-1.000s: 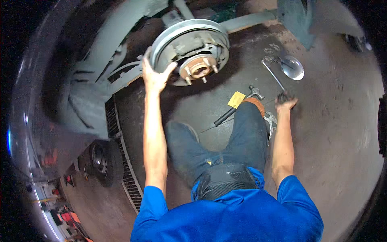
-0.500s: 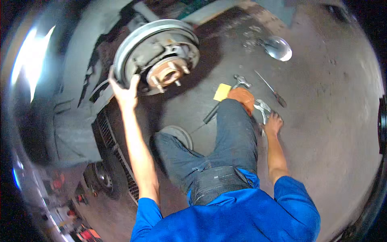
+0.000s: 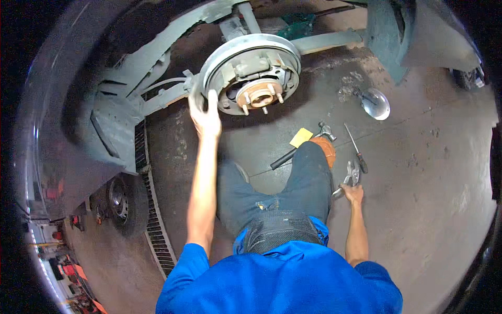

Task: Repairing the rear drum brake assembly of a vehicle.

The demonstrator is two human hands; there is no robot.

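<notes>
My left hand (image 3: 206,121) grips the left rim of a brake backing plate (image 3: 210,63), thumb on the front and fingers behind it, partly hidden. Brake shoes sit inside the plate around a rusty wheel hub (image 3: 260,95) with several studs; no drum covers them. Low beside my right knee, my right hand (image 3: 354,193) is closed on silver locking pliers (image 3: 352,174), their jaws pointing away from me. A screwdriver (image 3: 361,161) with a dark handle lies on the floor just beyond the pliers.
A hammer (image 3: 283,159), a yellow card (image 3: 301,137) and an orange rounded object (image 3: 326,150) lie around my right knee. Farther off is a shiny metal bowl-shaped lamp (image 3: 376,104). A floor grate (image 3: 155,230) and a wheel (image 3: 121,201) are at left. Vehicle bodywork hangs above.
The view has shifted, so the brake assembly appears farther right. My right hand now has the pliers in its grasp, their jaws turned. My left hand stays on the backing plate's rim.
</notes>
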